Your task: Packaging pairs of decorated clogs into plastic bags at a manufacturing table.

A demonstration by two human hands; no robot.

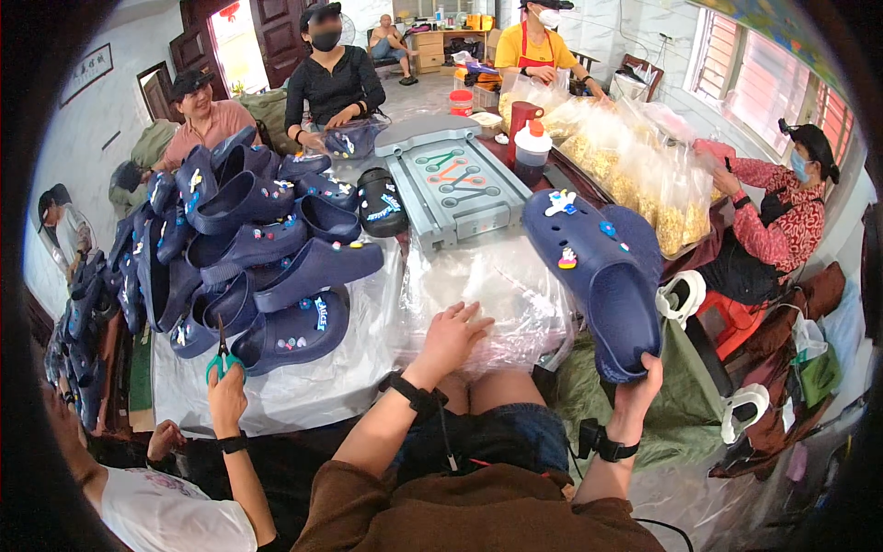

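Note:
My right hand (636,375) grips a pair of navy blue clogs (589,253) by the heel end, raised at the right edge of the table. The front clog has colourful charms on its toe, and its partner is mostly hidden behind it. My left hand (452,342) lies with fingers stretched out on a stack of clear plastic bags (524,285) in front of me. Just beyond the bags stands a grey plastic case (455,179) with green, orange and grey link shapes on top. A black clog (382,204) is beside it.
A large heap of navy clogs (244,198) covers the left of the table. Close by on my left, another person's hand (226,397) holds green-handled scissors (222,357). Bags of yellow pieces (635,175) and a white-capped bottle (532,152) stand beyond; several people work around.

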